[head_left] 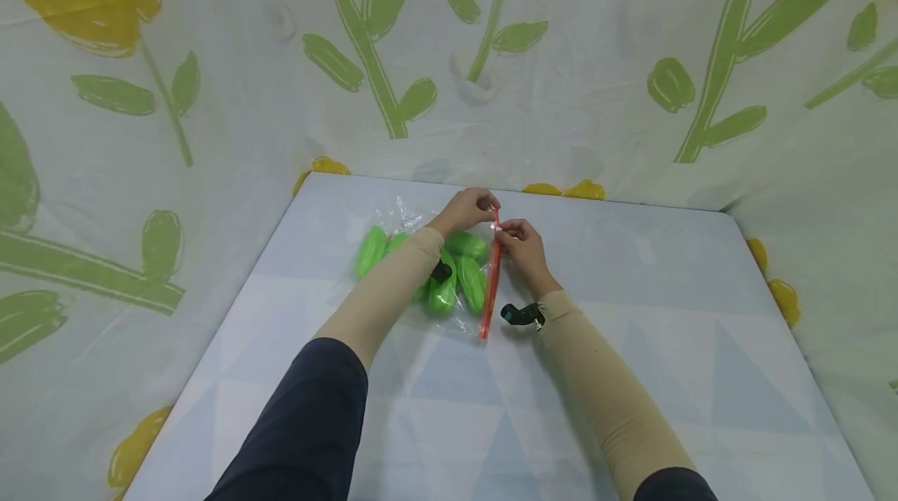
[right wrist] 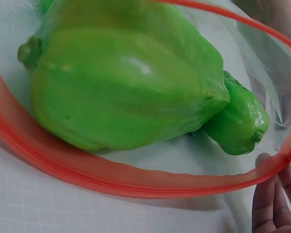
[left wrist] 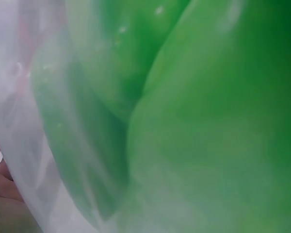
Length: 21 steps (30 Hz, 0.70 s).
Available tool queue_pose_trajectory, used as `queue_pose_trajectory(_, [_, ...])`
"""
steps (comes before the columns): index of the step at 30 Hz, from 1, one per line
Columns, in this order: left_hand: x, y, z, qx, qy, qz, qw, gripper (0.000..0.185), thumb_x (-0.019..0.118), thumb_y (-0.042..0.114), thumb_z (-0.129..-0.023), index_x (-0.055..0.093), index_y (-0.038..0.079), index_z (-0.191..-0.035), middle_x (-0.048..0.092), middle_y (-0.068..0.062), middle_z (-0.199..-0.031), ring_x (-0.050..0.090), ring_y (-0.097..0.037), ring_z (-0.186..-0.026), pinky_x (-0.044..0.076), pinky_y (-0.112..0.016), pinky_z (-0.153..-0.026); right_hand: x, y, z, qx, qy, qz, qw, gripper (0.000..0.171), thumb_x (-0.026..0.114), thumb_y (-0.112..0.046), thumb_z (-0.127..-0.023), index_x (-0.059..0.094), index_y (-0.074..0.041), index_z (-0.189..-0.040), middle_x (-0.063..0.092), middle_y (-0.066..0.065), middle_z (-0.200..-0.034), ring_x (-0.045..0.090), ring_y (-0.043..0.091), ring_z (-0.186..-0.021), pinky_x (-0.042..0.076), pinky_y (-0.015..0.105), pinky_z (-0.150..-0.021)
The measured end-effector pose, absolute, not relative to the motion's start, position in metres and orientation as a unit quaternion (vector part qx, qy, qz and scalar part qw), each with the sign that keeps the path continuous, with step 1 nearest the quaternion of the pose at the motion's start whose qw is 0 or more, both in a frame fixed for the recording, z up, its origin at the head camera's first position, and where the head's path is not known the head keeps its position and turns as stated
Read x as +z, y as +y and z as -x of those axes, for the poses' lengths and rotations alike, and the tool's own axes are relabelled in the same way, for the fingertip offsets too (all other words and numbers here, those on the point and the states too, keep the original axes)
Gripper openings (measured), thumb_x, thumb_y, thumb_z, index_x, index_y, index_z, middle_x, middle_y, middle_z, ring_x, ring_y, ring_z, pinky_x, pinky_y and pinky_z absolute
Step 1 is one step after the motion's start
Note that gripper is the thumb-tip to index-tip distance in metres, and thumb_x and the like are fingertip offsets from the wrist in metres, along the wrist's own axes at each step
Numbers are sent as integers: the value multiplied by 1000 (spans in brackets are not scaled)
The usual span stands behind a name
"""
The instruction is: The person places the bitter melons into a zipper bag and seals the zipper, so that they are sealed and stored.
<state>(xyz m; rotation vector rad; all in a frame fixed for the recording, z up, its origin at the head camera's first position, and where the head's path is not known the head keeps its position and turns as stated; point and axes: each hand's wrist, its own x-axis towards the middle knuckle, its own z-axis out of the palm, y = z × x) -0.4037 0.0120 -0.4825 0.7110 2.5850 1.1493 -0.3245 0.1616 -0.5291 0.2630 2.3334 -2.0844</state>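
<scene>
A clear zip bag with a red zip strip lies on the table, with several glossy green papaya-like fruits inside. My left hand reaches across the bag and pinches the far end of the red strip. Close beside it, my right hand pinches the same strip slightly nearer to me. In the right wrist view the bag's mouth gapes between two red edges, and a large ribbed fruit shows through it. Blurred green fruit behind plastic fills most of the left wrist view.
The table has a white cover with pale blue triangles. A curtain printed with leaves and yellow flowers hangs behind it and along both sides. Small black cameras are strapped to the wrists.
</scene>
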Motion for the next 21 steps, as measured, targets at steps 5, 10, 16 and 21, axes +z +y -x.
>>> queue_pose_trajectory(5, [-481, 12, 402, 401, 878, -235, 113, 23, 67, 17, -86, 65, 11, -109, 66, -2, -103, 59, -15, -98, 47, -30, -86, -530, 161, 326, -669, 739, -80, -2, 26, 65, -22, -87, 57, -9, -108, 61, 5, -93, 61, 12, -78, 53, 23, -68])
queue_pose_trajectory(10, [-481, 11, 400, 412, 875, -227, 118, 21, 65, 15, -87, 65, 13, -108, 66, -3, -105, 59, -16, -100, 48, -31, -85, -532, 161, 326, -666, 742, -78, 3, 28, 65, -28, -87, 58, -12, -109, 62, 6, -96, 62, 14, -82, 54, 26, -72])
queue_pose_trajectory(16, [-482, 12, 401, 414, 874, -228, 113, 22, 63, 15, -88, 65, 9, -110, 66, -3, -104, 60, -16, -99, 49, -31, -83, -533, 161, 327, -656, 750, -79, 3, 31, 65, -33, -87, 59, -13, -110, 62, 7, -98, 61, 16, -84, 54, 28, -74])
queue_pose_trajectory(21, [-479, 12, 402, 406, 879, -226, 103, 22, 62, 15, -90, 65, 8, -110, 67, -4, -104, 61, -15, -99, 49, -30, -85, -530, 160, 327, -654, 752, -82, 5, 28, 65, -29, -87, 59, -12, -109, 61, 6, -96, 60, 16, -82, 54, 27, -73])
